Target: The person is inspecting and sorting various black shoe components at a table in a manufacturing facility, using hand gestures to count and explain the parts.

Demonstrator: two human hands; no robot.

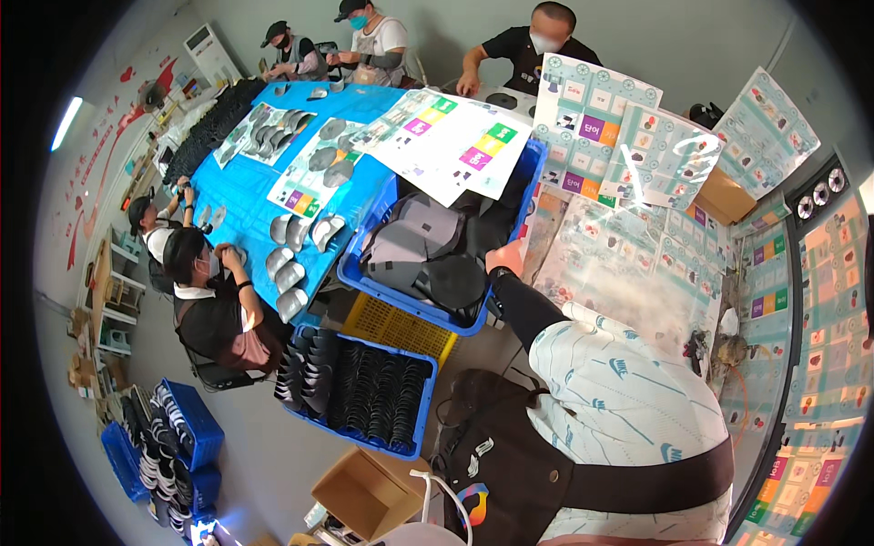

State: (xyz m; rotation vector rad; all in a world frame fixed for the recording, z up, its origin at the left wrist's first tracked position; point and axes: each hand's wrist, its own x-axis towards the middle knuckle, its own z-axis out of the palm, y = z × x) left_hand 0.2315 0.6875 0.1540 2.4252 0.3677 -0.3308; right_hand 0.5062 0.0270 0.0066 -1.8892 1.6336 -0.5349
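Observation:
My right hand is at the right rim of a large blue crate, with a black sleeve covering the forearm. Its fingers are mostly hidden, so whether they grip the rim or something inside cannot be seen. Dark panels fill the crate: a grey flat piece with small black patches and a rounded black piece lie on top. A printed white sheet covers the crate's far end. My left hand is out of view.
A second blue crate holds rows of curved black pieces. A yellow crate sits under the first. Curved grey pieces lie on the blue-covered table, where several people work. An open cardboard box is near me; printed boards stand right.

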